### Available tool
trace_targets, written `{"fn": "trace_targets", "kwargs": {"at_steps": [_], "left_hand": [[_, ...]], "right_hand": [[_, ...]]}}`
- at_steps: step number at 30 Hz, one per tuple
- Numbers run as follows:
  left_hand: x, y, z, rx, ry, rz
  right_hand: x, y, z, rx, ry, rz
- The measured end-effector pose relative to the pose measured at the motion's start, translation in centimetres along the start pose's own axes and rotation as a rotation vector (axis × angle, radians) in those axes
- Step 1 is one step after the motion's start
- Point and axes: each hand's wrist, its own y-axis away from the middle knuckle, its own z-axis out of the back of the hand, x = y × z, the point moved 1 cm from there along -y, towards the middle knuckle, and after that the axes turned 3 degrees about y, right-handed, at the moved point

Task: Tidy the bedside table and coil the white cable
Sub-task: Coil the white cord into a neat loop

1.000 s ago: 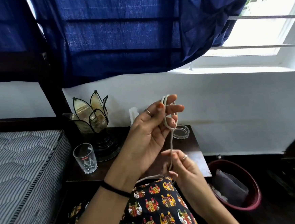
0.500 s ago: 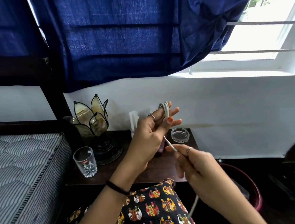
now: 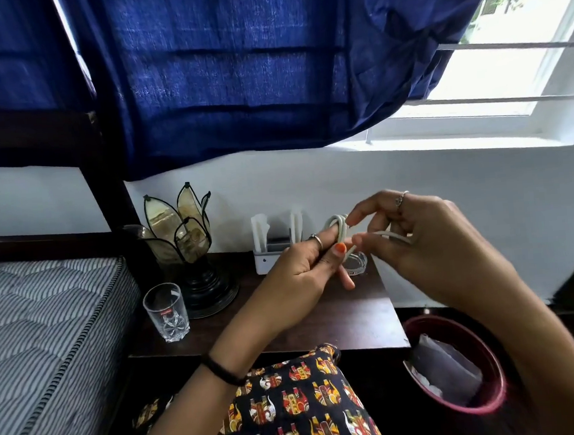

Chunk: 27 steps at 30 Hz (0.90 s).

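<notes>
The white cable (image 3: 340, 228) is wound in small loops around the fingers of my left hand (image 3: 309, 272), whose thumb pins the loops, above the dark wooden bedside table (image 3: 338, 319). My right hand (image 3: 428, 244) is level with it on the right and pinches the free stretch of cable, with its fingertips close to the coil. The cable's loose end is hidden behind my right hand.
On the table stand a clear drinking glass (image 3: 166, 311), a petal-shaped glass lamp (image 3: 186, 245), a white holder (image 3: 276, 249) by the wall and a small glass ashtray (image 3: 356, 266). A striped mattress (image 3: 41, 339) lies left. A red bin (image 3: 457, 365) sits right.
My right hand has risen from below the coil up to its level on the right, bringing the free cable with it. My left hand has come lower, and the hanging strand has gone.
</notes>
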Motion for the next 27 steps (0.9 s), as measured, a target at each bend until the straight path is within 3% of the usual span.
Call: {"fn": "trace_targets", "kwargs": {"at_steps": [11,19,27], "left_hand": [[-0.9,1.0,0.0,0.162,0.057,-0.018],[-0.8,1.3,-0.3,0.152,0.336,0.013],[-0.4,1.3,-0.9,0.143,0.215,0.009]], "right_hand": [[-1.7,-1.7,0.2,0.155,-0.300,-0.037],[-3.2,-1.1,-1.7,0.030,-0.689,-0.078],[-3.8,-1.4,-2.4,-0.092,-0.525,-0.075]]}}
